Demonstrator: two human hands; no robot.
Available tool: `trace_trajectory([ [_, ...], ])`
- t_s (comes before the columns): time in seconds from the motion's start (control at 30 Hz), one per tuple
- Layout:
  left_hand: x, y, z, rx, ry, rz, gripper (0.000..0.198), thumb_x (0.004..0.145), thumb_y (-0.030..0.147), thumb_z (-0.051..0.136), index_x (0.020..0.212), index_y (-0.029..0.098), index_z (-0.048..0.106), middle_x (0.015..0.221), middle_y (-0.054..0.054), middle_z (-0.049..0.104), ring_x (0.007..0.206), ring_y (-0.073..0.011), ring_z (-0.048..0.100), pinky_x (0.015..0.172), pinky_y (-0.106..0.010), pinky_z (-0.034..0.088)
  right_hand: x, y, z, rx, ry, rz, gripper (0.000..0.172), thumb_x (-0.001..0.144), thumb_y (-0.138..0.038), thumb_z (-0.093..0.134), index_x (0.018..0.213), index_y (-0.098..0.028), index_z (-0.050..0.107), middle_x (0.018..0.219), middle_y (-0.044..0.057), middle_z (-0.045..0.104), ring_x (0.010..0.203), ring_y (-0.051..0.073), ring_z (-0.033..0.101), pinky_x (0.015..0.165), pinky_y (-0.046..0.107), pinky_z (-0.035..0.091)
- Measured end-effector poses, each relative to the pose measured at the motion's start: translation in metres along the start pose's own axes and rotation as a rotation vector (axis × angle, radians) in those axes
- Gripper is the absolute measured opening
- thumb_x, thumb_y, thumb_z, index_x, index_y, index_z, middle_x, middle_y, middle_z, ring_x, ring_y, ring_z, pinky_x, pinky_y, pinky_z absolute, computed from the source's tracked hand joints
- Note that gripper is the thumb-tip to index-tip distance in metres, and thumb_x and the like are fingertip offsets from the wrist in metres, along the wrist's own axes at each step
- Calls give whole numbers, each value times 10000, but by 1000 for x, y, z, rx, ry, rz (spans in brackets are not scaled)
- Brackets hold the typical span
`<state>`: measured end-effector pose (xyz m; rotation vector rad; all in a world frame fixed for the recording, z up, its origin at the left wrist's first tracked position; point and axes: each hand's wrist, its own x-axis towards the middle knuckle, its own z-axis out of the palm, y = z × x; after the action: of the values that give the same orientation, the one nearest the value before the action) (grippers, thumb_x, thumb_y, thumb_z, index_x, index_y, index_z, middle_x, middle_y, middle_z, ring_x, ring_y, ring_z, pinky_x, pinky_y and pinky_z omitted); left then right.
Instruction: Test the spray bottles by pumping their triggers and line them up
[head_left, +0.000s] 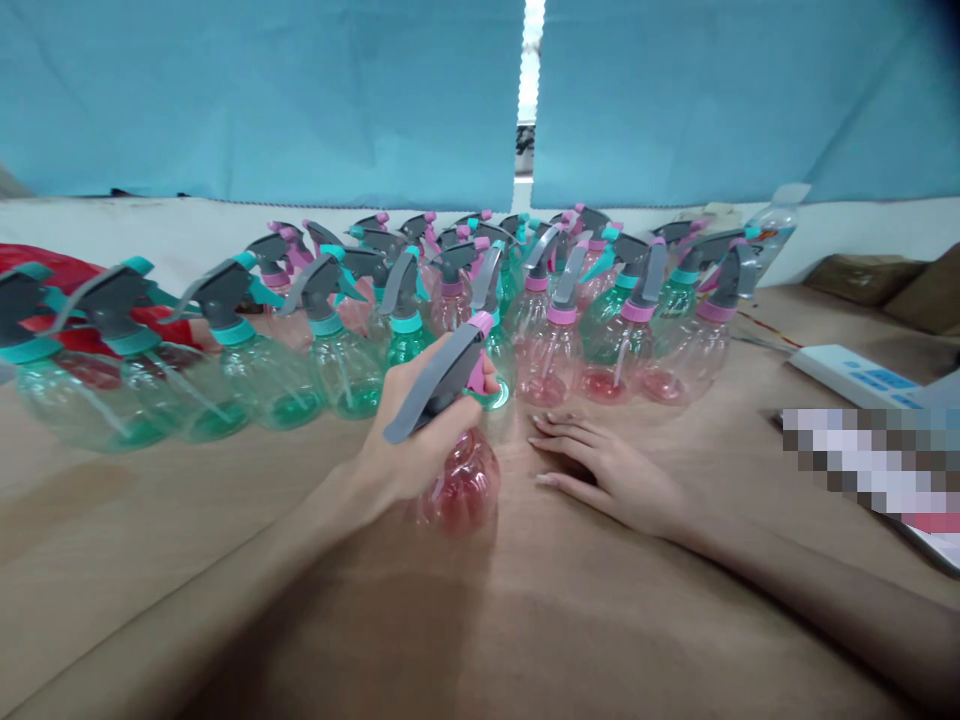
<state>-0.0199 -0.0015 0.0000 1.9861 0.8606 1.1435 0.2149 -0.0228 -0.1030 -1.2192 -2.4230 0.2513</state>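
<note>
My left hand [409,440] is wrapped round the neck of a pink spray bottle [461,485] with a grey and pink trigger head. Its round clear-pink body hangs below my fingers, close above or on the table; I cannot tell which. To its right, my right hand [611,470] rests palm down on the tabletop, fingers stretched out, holding nothing. Just beyond both hands stand several more spray bottles: a green one [349,370] lies ahead of the left hand, and a pink one [547,360] stands ahead of the right fingertips.
Rows of green and pink spray bottles fill the back of the wooden table [360,620]. A clear water bottle [776,235], a white device with blue labels [862,380] and brown packages [862,275] are at the right. Red material [67,275] lies at the left, below a blue curtain [262,100].
</note>
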Motion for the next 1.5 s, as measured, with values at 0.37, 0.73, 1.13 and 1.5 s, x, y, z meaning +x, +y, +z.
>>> trace_trajectory([
  [0.37, 1, 0, -1, -6, 15, -28, 103, 676, 160, 518, 752, 229, 536, 782, 10, 561, 729, -172, 540, 647, -303, 441, 0, -1, -1, 10, 14, 3, 473, 910, -490, 493, 1272, -196, 571, 1368, 92, 544, 1292, 250, 452, 1076, 448, 381],
  [0.73, -3, -6, 5, 201, 104, -67, 232, 741, 197, 502, 934, 273, 604, 648, 38, 561, 555, -159, 532, 529, -281, 429, 0, 0, 0, 8, 14, -12, 462, 918, -478, 484, 1268, -190, 570, 1364, 99, 545, 1301, 254, 439, 1081, 462, 370],
  [1.13, -1, 0, 5, 132, 67, -72, 353, 720, 166, 510, 1058, 239, 583, 847, 20, 665, 611, -152, 578, 669, -311, 486, 0, -1, -1, 40, 33, -12, 445, 912, -488, 488, 1264, -229, 575, 1350, 94, 558, 1283, 272, 463, 1057, 506, 387],
  [1.5, -1, -3, 5, 68, 63, -67, 323, 736, 150, 522, 1045, 231, 572, 1007, -6, 660, 713, -153, 603, 757, -324, 510, 0, -1, -2, 10, 11, -15, 459, 921, -482, 475, 1271, -200, 568, 1381, 95, 530, 1301, 259, 443, 1078, 479, 371],
])
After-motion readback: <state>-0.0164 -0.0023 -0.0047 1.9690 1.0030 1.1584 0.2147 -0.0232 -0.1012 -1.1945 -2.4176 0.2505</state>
